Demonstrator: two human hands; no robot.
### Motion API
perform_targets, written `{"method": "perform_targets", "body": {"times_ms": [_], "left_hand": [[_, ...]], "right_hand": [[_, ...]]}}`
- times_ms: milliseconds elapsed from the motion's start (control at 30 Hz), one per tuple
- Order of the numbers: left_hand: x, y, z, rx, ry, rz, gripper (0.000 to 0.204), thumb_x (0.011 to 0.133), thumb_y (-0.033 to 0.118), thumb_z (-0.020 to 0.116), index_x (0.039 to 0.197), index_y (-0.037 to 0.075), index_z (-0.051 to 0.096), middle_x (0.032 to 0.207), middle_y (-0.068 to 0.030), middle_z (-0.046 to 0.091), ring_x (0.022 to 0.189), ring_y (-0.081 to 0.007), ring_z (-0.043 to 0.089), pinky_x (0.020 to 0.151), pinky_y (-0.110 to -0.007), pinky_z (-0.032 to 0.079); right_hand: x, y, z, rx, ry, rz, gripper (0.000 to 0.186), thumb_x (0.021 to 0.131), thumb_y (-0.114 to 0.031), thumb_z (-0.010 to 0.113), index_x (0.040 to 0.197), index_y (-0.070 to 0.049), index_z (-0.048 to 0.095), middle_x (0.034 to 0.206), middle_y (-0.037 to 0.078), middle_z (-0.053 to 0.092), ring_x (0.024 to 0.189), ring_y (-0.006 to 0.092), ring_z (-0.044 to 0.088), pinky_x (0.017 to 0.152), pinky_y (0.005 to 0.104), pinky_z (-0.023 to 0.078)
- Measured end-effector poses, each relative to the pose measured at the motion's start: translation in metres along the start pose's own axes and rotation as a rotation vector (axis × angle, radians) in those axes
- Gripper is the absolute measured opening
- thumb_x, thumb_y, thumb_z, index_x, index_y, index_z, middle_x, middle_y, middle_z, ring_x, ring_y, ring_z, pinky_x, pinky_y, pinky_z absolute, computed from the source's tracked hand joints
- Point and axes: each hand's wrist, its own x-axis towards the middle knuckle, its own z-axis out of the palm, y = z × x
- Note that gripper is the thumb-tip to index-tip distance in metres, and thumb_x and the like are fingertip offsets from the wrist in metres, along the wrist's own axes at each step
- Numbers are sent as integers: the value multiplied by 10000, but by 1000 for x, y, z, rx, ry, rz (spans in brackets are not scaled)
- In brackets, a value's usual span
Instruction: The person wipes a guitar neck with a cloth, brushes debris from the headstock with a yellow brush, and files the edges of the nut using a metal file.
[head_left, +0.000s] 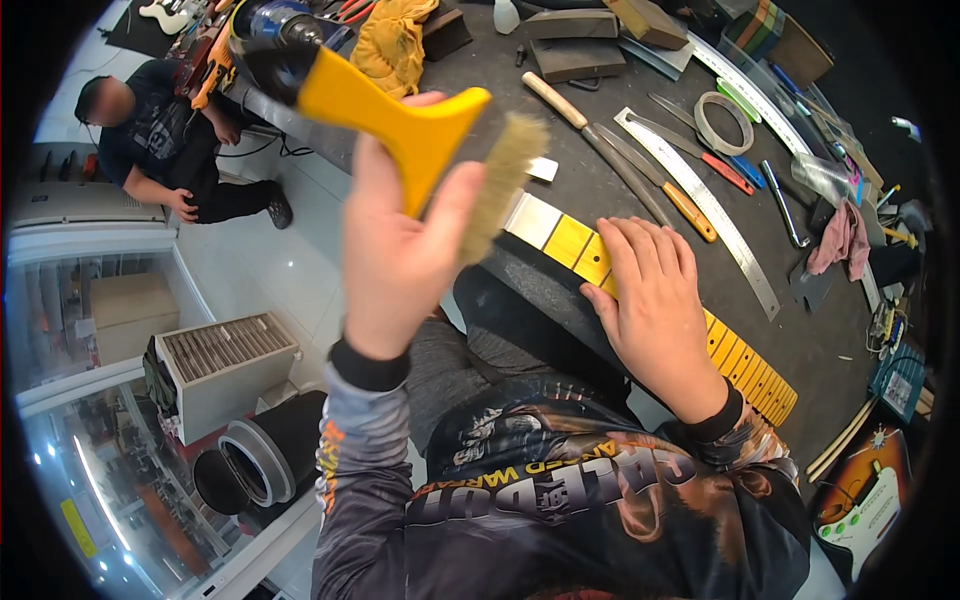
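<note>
My left hand (400, 240) is raised in front of me, closed around a yellow-handled brush (425, 135) with tan bristles. The bristles are slightly blurred and sit just off the near-left end of a guitar neck (568, 242). That neck has a yellow fretboard with dark frets and dot markers, and it lies slantwise along the bench edge. Across its middle is my right hand (660, 310), with the fingers over the fretboard and the thumb at the near side. The hand hides part of the frets.
On the dark bench (560, 100) lie files, a curved metal ruler (700, 205), a tape roll (723, 122) and a yellow cloth (393, 45). A sunburst guitar body (860, 490) stands at lower right. Another person (165, 140) sits at far left. A black bin (285, 450) is on the floor.
</note>
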Motion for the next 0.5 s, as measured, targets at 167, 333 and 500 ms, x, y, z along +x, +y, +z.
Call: {"method": "perform_targets", "body": {"times_ms": [167,333,500], "left_hand": [[-44,-11,-13,312,-167,116,467,1028,30,763,1465,-36,613,1257,-180,805,1142,-255,806,1015,-358,601],[-42,17,-34,-5,38,-97,439,1058,32,768,1459,-39,604,1362,-136,749,1223,-205,740,1069,-348,559],[-37,-25,4,-112,123,-41,492,1051,-18,740,1515,-34,579,1485,-132,697,1351,-192,674,1168,-342,498]], "right_hand": [[1,-1,-3,2,-11,15,693,986,-317,820,1559,-22,565,1448,156,635,1428,346,577,1262,546,391],[0,1,-2,-3,3,6,694,983,-318,823,1555,-20,568,1443,162,638,1424,348,579,1261,546,392],[1,-1,-3,-15,12,-1,685,989,-316,816,1554,-20,567,1439,162,641,1421,348,580,1263,544,392]]}}
